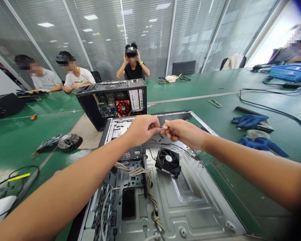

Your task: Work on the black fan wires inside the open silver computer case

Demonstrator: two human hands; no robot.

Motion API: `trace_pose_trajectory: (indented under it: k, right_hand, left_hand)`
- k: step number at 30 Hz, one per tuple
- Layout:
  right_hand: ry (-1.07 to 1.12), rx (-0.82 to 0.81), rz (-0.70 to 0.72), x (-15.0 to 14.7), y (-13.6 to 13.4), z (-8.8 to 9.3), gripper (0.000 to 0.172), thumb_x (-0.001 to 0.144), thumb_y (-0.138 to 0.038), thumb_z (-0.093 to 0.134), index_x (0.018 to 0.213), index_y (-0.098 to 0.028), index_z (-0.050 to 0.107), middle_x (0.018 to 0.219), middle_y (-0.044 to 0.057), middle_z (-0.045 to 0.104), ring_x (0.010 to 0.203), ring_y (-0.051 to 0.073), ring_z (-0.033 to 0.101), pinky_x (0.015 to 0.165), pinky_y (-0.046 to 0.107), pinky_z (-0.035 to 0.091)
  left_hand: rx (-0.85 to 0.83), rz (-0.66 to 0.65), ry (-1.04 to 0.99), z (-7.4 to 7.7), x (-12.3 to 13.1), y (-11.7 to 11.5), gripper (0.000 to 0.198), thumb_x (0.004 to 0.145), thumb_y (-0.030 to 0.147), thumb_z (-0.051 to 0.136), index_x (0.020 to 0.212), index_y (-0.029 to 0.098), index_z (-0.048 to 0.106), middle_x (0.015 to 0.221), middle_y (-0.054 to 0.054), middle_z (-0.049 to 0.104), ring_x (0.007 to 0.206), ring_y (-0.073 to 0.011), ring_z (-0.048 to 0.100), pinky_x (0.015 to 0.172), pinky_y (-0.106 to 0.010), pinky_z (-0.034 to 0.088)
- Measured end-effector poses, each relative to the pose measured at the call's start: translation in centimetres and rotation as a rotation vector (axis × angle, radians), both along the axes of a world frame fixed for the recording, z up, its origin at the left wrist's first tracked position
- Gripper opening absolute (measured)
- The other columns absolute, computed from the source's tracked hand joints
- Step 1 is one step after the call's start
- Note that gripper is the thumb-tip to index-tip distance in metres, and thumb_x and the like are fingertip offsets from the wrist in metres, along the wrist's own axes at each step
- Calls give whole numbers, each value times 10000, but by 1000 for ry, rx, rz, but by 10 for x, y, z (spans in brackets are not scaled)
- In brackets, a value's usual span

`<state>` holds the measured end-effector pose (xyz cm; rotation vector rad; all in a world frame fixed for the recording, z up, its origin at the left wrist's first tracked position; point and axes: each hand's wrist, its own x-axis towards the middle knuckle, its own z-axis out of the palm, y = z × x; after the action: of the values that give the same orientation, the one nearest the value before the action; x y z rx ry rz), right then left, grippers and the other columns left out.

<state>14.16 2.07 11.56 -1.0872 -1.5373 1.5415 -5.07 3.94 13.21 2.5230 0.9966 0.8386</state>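
Observation:
Both hands meet above an open computer case [205,204] that lies on its side. My left hand [144,129] is closed in a pinch on a thin dark cable. Between the fingertips of my right hand [182,132] is a small white plug connector [165,127], close to the left fingertips. Below them, a black cooling fan [168,161] rests on the bare metal floor of the case, with thin wires rising from it towards my hands. A twisted bundle of beige cables [150,187] runs along the case's middle. Where the cable joins the plug is partly hidden by my fingers.
A second computer case [112,100] stands upright behind, with a red fan inside. Blue gloves [261,142] and black cables [273,107] lie to the right. A heatsink fan [70,142] sits left. Several people are around the green table [170,92].

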Motion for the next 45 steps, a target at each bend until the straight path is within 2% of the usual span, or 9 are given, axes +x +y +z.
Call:
trace_pose_trajectory:
  k: [6, 10, 15, 17, 23, 26, 35, 40, 45]
  right_hand:
    - [-55, 10, 35, 1, 0, -1, 289, 863, -380, 536, 675, -173, 609, 545, -19, 453, 505, 101, 337, 496, 269, 239]
    - [-179, 113, 27, 2, 0, -1, 284, 857, -403, 548, 687, -178, 587, 509, -57, 394, 480, 89, 293, 504, 270, 223]
    - [-481, 328, -8, 0, -1, 1, 221, 833, -368, 575, 717, -181, 604, 583, -29, 469, 540, 109, 360, 527, 275, 244]
    - [-493, 360, -21, -1, -1, 1, 218, 832, -355, 583, 702, -180, 592, 599, -19, 483, 562, 115, 375, 537, 275, 255]
    - [-55, -55, 53, -1, -3, 1, 339, 916, -426, 492, 689, -176, 525, 596, -25, 426, 525, 93, 330, 485, 249, 250]
    - [44, -190, 135, 1, -3, 1, 385, 931, -431, 475, 677, -153, 553, 619, 5, 474, 541, 91, 360, 475, 240, 270]
    - [133, -172, 175, 3, -3, -1, 342, 858, -416, 638, 659, -162, 524, 586, -48, 445, 488, 54, 296, 479, 229, 242]
    - [74, -140, 124, 3, -3, -2, 304, 811, -424, 690, 724, -161, 564, 594, -54, 457, 486, 47, 307, 478, 224, 233]
    - [40, -152, 97, 2, -2, -1, 305, 784, -385, 710, 659, -174, 528, 558, -54, 446, 478, 55, 306, 478, 235, 245]
  left_hand:
    - [58, -28, 15, -1, 0, 1, 64, 797, 170, 653, 736, 150, 648, 684, 12, 604, 647, -102, 514, 614, -229, 378]
    - [75, -32, 65, -1, -1, 4, 76, 808, 158, 645, 732, 153, 651, 679, 12, 592, 646, -107, 512, 619, -240, 371]
    - [30, -30, 126, -2, -3, 6, 76, 811, 160, 637, 742, 160, 669, 685, 14, 609, 649, -111, 518, 612, -245, 365]
    - [13, -19, 111, -2, -3, 6, 70, 802, 166, 646, 736, 160, 671, 670, 18, 608, 631, -106, 513, 599, -240, 361]
    - [0, -16, 22, -3, -3, 6, 65, 794, 179, 664, 732, 159, 658, 663, 23, 609, 610, -96, 503, 595, -235, 369]
    - [26, -30, 11, -2, -3, 4, 65, 795, 184, 664, 736, 158, 658, 675, 19, 609, 630, -100, 510, 607, -237, 375]
    - [-16, -22, -43, -3, -3, 6, 61, 799, 205, 658, 761, 158, 661, 675, 24, 607, 621, -91, 498, 585, -226, 370]
    - [3, -37, -51, -3, -4, 6, 54, 794, 164, 659, 741, 155, 661, 682, 25, 604, 632, -88, 507, 605, -226, 380]
    - [7, -41, -20, -2, -3, 6, 41, 794, 156, 666, 753, 153, 671, 705, 15, 624, 633, -91, 514, 611, -228, 385]
